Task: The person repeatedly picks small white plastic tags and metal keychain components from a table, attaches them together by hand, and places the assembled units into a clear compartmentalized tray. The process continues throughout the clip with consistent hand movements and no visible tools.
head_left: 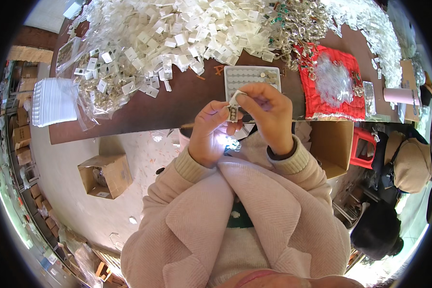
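Close above the table's front edge, both hands meet at a small white card (233,108) bearing dark square marks. My left hand (209,128) pinches the card's left side between thumb and fingers. From the other side, my right hand (270,113) has its thumb and fingers closed on the card's upper end. The fingers hide part of it. Just beyond the hands lies a white tray (229,77) with rows of round hollows and a few small round pieces at its right end. A large heap of white cards (173,33) covers the table behind.
Shiny metal trinkets (297,26) are heaped at the back right. A red cloth (312,103) carries clear plastic bags (332,79). Stacked white trays (55,102) stand at the left table edge. Below are cardboard boxes (117,173) and a red stool (362,148).
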The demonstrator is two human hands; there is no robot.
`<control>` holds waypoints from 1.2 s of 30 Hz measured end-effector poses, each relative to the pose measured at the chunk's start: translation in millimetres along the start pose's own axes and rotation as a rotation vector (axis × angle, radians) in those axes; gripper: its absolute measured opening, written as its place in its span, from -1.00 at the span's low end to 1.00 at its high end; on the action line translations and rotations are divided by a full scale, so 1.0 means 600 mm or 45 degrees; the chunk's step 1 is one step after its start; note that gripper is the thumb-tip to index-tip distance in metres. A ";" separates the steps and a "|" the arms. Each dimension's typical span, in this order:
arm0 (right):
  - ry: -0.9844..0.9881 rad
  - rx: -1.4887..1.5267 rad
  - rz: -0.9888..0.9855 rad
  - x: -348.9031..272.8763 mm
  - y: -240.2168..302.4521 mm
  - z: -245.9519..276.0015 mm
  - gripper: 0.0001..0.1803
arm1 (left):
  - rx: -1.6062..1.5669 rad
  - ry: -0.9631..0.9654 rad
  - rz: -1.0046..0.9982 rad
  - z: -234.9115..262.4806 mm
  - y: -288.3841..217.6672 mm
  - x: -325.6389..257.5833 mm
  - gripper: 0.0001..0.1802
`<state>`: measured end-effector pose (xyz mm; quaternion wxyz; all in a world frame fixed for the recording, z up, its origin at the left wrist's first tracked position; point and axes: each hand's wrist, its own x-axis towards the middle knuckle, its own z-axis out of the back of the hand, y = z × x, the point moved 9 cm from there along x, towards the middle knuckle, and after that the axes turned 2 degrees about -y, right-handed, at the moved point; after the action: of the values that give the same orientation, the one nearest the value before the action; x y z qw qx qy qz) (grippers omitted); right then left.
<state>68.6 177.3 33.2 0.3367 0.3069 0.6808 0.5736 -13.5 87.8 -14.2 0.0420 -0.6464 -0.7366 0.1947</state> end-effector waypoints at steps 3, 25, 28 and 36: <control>0.032 -0.108 0.494 -0.016 0.054 -0.013 -0.78 | 0.049 -0.119 -0.025 0.001 0.001 -0.003 -0.80; 0.234 -0.294 0.931 -0.028 0.099 -0.034 -0.64 | -0.085 -0.129 -0.030 -0.019 -0.008 -0.008 -0.73; 0.184 -0.322 0.992 -0.034 0.097 -0.037 -0.64 | -0.092 -0.183 -0.005 -0.014 0.001 -0.010 -0.69; 0.105 -0.311 0.992 -0.037 0.099 -0.037 -0.69 | 0.049 -0.164 -0.080 -0.011 0.003 -0.010 -0.65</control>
<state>65.5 155.6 96.9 0.1005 0.4762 0.4535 0.7466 -8.7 83.6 -7.8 0.0132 -0.6082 -0.7537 0.2486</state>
